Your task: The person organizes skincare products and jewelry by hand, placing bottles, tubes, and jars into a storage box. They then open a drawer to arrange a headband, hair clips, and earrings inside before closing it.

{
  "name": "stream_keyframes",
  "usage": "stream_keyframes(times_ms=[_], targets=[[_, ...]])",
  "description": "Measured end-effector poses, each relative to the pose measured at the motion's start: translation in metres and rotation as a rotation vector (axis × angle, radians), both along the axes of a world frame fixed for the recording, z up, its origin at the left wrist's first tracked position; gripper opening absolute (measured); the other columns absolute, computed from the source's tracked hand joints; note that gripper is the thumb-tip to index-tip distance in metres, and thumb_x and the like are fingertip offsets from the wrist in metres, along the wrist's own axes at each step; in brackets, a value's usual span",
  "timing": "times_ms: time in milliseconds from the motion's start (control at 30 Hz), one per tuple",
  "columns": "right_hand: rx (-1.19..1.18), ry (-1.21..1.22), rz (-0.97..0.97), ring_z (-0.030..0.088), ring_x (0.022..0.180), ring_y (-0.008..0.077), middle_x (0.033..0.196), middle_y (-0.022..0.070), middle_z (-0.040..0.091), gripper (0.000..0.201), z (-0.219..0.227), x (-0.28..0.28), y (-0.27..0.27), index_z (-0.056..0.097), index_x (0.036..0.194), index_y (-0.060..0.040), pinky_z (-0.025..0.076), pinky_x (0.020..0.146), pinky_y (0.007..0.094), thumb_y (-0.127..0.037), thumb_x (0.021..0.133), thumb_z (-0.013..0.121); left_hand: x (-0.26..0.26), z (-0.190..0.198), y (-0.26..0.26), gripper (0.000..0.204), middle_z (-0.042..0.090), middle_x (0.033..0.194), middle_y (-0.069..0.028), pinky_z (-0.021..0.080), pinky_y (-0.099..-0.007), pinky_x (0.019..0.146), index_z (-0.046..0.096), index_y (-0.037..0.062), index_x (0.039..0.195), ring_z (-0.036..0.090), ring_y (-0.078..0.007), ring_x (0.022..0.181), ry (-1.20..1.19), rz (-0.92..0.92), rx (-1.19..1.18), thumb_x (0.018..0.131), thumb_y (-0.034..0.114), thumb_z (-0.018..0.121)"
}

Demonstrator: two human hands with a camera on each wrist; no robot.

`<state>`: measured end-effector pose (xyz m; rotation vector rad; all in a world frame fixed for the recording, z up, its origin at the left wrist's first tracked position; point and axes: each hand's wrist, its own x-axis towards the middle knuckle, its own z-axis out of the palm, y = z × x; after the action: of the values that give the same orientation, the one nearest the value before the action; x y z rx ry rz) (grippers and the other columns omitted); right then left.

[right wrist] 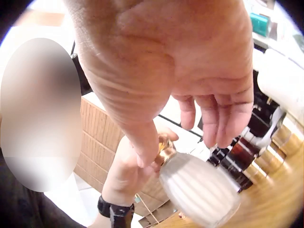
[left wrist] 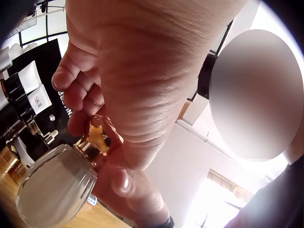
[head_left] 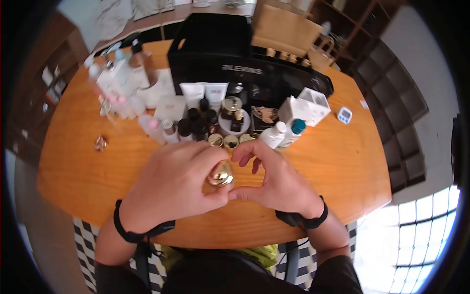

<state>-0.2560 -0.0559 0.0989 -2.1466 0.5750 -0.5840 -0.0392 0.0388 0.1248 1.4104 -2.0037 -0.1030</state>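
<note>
A ribbed, pale glass bottle point(left wrist: 57, 187) with a gold collar and an amber, faceted top point(left wrist: 99, 137) hangs tilted, its body pointing down toward the table. My left hand point(head_left: 178, 181) grips it at the top, thumb and fingers round the gold part point(head_left: 223, 175). Opposite it, my right hand point(head_left: 276, 183) is loosely curved, its fingers apart from the glass. The right thumb point(right wrist: 147, 154) lies right beside the collar in the right wrist view. Just beyond both hands stand several gold-capped jars point(head_left: 230, 142).
A large black box point(head_left: 210, 59) stands at the back. White bottles point(head_left: 272, 134) and a white carton point(head_left: 293, 111) are to the right, pump bottles point(head_left: 142, 61) to the left. A small gold-red object point(head_left: 101, 143) lies on the wooden table point(head_left: 73, 171) at left.
</note>
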Motion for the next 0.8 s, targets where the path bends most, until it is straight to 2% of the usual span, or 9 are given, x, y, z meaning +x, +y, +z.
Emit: stream_keyframes(times_ms=[67,233,400,433,500,533,667,733,800], targets=[[-0.051,-0.009,-0.037,0.07,0.104,0.0354,0.117,0.0179,0.068,0.053,-0.004,0.007,0.006,0.063,0.122,-0.0033,0.058,0.085,0.0415,-0.01,0.077,0.09,-0.002,-0.006,-0.005,0.037,0.065,0.079,-0.0068,0.054,-0.0401,0.061,0.068,0.007,0.102,0.068,-0.0292,0.071,-0.007,-0.041,-0.057,0.07,0.015,0.084],[-0.204,0.012,0.062,0.072,0.103,0.0397,0.118,0.0197,0.069,0.05,-0.025,0.012,0.004,0.063,0.123,-0.0001,0.059,0.087,0.0423,0.001,0.077,0.082,-0.009,-0.015,-0.014,0.035,0.065,0.078,-0.0057,0.054,-0.0402,0.061,0.066,0.0072,0.105,0.068,-0.0294,0.07,0.05,-0.078,-0.136,0.075,0.015,0.081],[0.207,-0.001,0.034,0.074,0.098,0.0184,0.111,0.0093,0.072,0.051,-0.013,0.011,0.002,0.063,0.125,0.0003,0.059,0.086,0.0336,0.003,0.078,0.083,-0.004,-0.028,-0.027,0.059,0.07,0.091,-0.0088,0.055,-0.035,0.065,0.063,0.0054,0.126,0.068,-0.0258,0.072,0.319,-0.138,-0.055,0.079,0.03,0.09],[0.208,0.0,0.034,0.074,0.098,0.0184,0.111,0.0093,0.072,0.051,-0.012,0.011,0.001,0.063,0.125,0.0003,0.059,0.086,0.0336,0.003,0.078,0.083,-0.002,-0.029,-0.026,0.059,0.07,0.091,-0.0088,0.055,-0.035,0.065,0.063,0.0054,0.126,0.068,-0.0258,0.072,0.32,-0.138,-0.054,0.079,0.03,0.09],[0.467,-0.129,0.025,0.07,0.104,0.0127,0.114,0.0067,0.07,0.051,-0.009,0.009,-0.004,0.063,0.128,0.0007,0.058,0.09,0.0314,0.003,0.081,0.082,0.006,-0.032,-0.021,0.071,0.071,0.101,-0.01,0.055,-0.032,0.071,0.061,0.0046,0.135,0.068,-0.0212,0.08,0.5,-0.126,0.096,0.08,0.038,0.092],[0.518,-0.187,0.066,0.071,0.106,0.0163,0.119,0.0098,0.071,0.053,-0.011,0.005,-0.011,0.061,0.131,0.0043,0.058,0.095,0.0332,0.001,0.083,0.083,0.011,-0.031,-0.015,0.077,0.07,0.111,-0.0093,0.055,-0.0314,0.077,0.057,0.0035,0.14,0.066,-0.0197,0.089,0.505,-0.114,0.249,0.082,0.04,0.092],[0.624,-0.286,0.071,0.071,0.113,0.0202,0.124,0.0151,0.072,0.062,-0.005,0.001,-0.015,0.059,0.135,0.0077,0.058,0.099,0.0356,-0.004,0.082,0.09,0.008,-0.069,-0.01,0.081,0.068,0.123,-0.0091,0.055,-0.0308,0.08,0.055,0.0023,0.143,0.066,-0.0188,0.095,0.616,-0.18,0.329,0.083,0.044,0.092],[0.62,-0.278,0.071,0.071,0.114,0.0209,0.124,0.0154,0.072,0.062,-0.006,0.001,-0.015,0.058,0.135,0.0073,0.057,0.1,0.0361,-0.004,0.083,0.09,0.006,-0.078,-0.01,0.088,0.066,0.128,-0.0139,0.056,-0.0356,0.086,0.054,-0.0032,0.143,0.067,-0.021,0.107,0.902,-0.365,0.696,0.084,0.052,0.09],[0.618,-0.268,0.072,0.071,0.115,0.0216,0.124,0.0157,0.072,0.063,-0.009,0.001,-0.015,0.058,0.136,0.0069,0.057,0.101,0.0366,-0.004,0.083,0.09,0.001,-0.09,-0.011,0.085,0.067,0.128,-0.0131,0.056,-0.0342,0.088,0.055,-0.0034,0.141,0.066,-0.0193,0.108,1.002,-0.406,0.762,0.085,0.049,0.09]])
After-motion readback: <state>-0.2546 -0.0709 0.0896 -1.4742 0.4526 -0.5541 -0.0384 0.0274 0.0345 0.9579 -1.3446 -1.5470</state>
